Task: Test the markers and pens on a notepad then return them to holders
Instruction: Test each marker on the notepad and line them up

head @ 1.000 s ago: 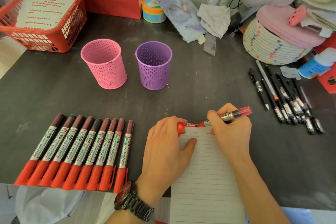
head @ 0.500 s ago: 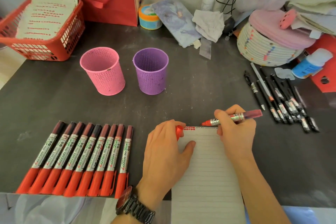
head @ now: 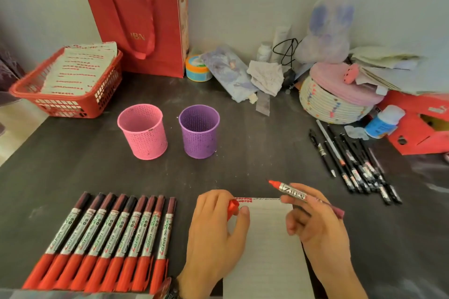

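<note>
Head view: capped markers (head: pixel 104 238) are lying in a row at left, with the pink holder (head: pixel 143 131) and purple holder (head: pixel 199 130) standing beyond them. The cap (head: pixel 232 209) is being pinched by the left hand (head: pixel 213 233) at the notepad's (head: pixel 267 250) left edge. The open marker (head: pixel 291 192) is being gripped by the right hand (head: pixel 315 221) over the notepad's top edge, its axis running from tip, far-left, to tail, near-right. The cap is lying left of the tip and nearer to the person. Recapping is judged to be next.

Right hand (head: pixel 318 221) has lifted marker (head: pixel 291 192) off the notepad (head: pixel 267 250)
</note>
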Available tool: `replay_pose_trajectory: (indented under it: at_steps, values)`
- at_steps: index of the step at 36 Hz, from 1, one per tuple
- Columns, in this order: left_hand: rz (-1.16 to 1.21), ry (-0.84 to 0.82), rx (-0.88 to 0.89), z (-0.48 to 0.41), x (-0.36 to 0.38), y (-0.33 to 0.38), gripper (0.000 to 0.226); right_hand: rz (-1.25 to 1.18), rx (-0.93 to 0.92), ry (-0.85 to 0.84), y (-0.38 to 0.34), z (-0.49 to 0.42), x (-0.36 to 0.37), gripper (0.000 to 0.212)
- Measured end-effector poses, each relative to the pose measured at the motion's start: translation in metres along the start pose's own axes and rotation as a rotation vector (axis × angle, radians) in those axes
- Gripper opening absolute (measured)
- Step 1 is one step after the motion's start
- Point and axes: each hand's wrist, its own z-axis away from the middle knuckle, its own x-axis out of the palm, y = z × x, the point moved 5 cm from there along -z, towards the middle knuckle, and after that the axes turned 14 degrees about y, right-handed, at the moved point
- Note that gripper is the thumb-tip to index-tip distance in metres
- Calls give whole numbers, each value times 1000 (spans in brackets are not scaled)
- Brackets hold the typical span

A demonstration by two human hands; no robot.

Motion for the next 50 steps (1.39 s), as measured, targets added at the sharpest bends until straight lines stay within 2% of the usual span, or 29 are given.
replay_pose_trajectory:
  at_steps: [3, 6, 13, 16, 19, 28, 35, 40, 45, 50]
  values:
    - [32, -8, 14, 1, -1, 0, 18, -35, -45, 53, 2, 5, -9, 17]
    - [33, 0, 33, 2, -1, 1, 22, -32, -95, 94, 4, 5, -10, 20]
    - [-33, -102, 60, 4, 11, -5, 48, -53, -123, 63, 9, 6, -13, 18]
    - [35, -84, -23, 5, 11, -9, 37, -73, -105, 44, 10, 6, -14, 17]
    - [39, -75, 24, 6, 10, -7, 25, -60, -117, 16, 9, 7, -12, 18]
    - [51, -76, 121, 6, 5, 2, 28, 1, -176, -14, 11, 8, -12, 17]
    - [100, -76, 211, 6, 3, 9, 26, 143, -212, -77, 10, 11, -9, 16]
    - [206, -84, 154, 1, -1, 7, 24, 283, -187, -211, -4, 11, -7, 5]
    - [177, -106, 218, -3, -13, 16, 22, 570, -237, -348, -34, 18, -8, 23]
    - [67, -66, 386, -13, -31, 37, 23, 762, -379, -340, -53, 32, -3, 25]
